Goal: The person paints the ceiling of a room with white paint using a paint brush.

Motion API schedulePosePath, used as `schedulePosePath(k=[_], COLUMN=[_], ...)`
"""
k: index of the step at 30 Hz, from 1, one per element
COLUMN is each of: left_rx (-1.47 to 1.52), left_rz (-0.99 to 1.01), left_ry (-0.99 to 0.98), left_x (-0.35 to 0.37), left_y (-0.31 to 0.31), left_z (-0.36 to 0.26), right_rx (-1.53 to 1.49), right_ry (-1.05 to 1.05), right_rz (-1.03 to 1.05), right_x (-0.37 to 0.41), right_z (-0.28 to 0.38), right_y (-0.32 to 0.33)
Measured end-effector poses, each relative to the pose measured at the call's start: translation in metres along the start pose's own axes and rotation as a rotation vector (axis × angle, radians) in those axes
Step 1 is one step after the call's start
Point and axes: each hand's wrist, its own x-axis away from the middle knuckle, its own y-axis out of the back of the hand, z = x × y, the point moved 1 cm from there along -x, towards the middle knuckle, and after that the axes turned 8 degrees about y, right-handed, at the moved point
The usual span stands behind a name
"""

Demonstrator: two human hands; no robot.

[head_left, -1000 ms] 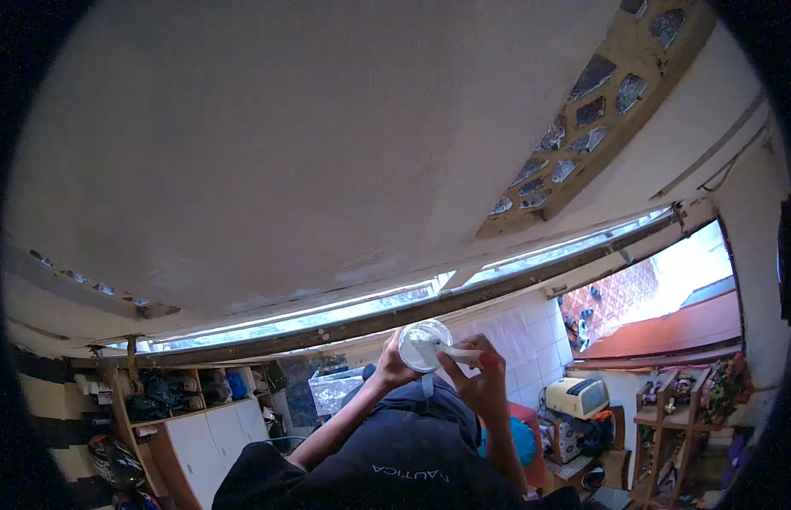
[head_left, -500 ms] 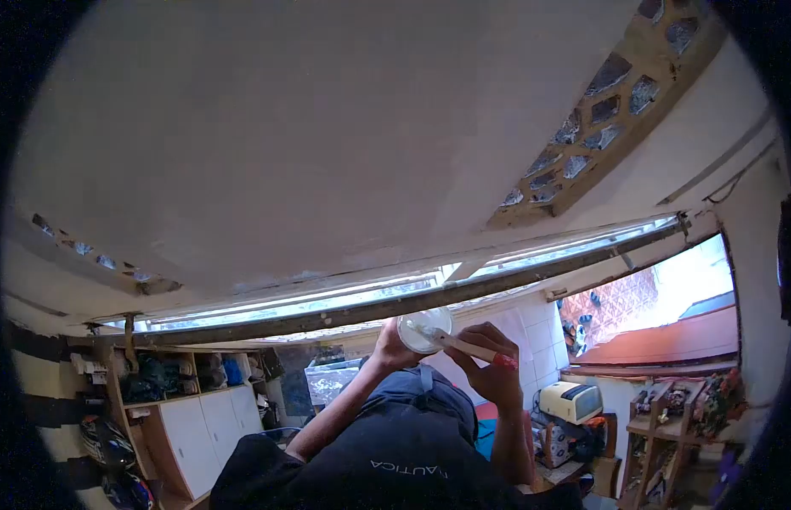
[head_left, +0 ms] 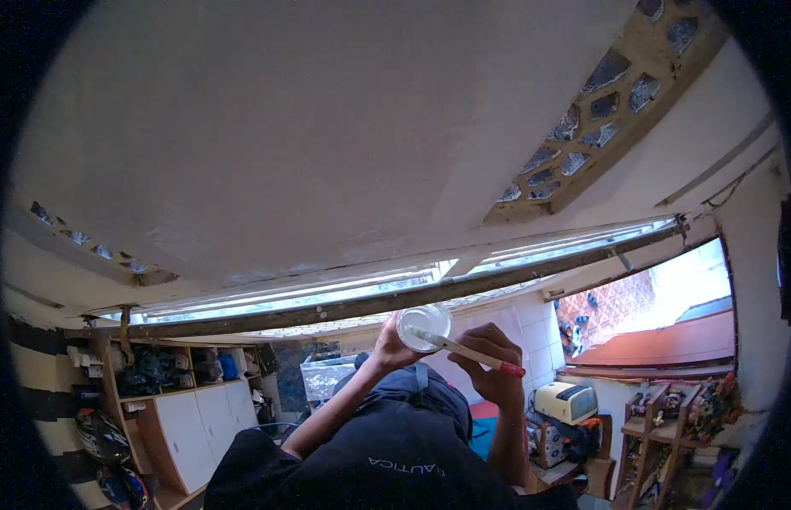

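Pale plaster (head_left: 285, 127) fills the view at 12 o'clock, with a bright doorway (head_left: 697, 276) toward 3 and a white-doored cabinet (head_left: 187, 438) toward 8. Near 5 o'clock, the left hand (head_left: 391, 347) wraps around a white cup (head_left: 438, 316), its mouth facing the camera. Just beside it, the right hand (head_left: 495, 384) grips a pale, red-ended tool (head_left: 468, 351), probably a brush, whose other end reaches inside the cup.

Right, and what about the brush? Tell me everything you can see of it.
The brush has a slim, pale handle, perhaps wood, with a red end. Its whitish head is over or inside the mouth of a white container; bristles can't be made out, nor whether it touches the wall. It slants across the picture, red end lower right, gripped by the handle in the right hand.
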Motion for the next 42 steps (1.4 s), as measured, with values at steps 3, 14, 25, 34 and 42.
schedulePosePath(k=[3, 14, 25, 34, 42], left_rx=[-0.034, -0.184, 0.159, 0.204, 0.120], left_rz=[0.099, 0.022, 0.055, 0.089, 0.044], left_ry=[0.080, -0.110, 0.091, 0.173, 0.158], left_x=[-0.001, -0.022, -0.010, -0.010, -0.010], left_y=[0.000, 0.000, -0.002, -0.004, -0.003], left_z=[0.025, 0.048, 0.034, 0.026, 0.030], right_rx=[0.024, 0.031, 0.102, 0.213, 0.244], right_ry=[0.077, 0.155, 0.204, 0.251, 0.299], right_rz=[0.051, 0.004, -0.053, -0.050, -0.164], right_x=[-0.005, -0.005, 0.007, 0.027, 0.035], right_z=[0.002, -0.018, -0.024, -0.025, -0.028], right_y=[0.007, -0.007, -0.013, -0.019, -0.028])
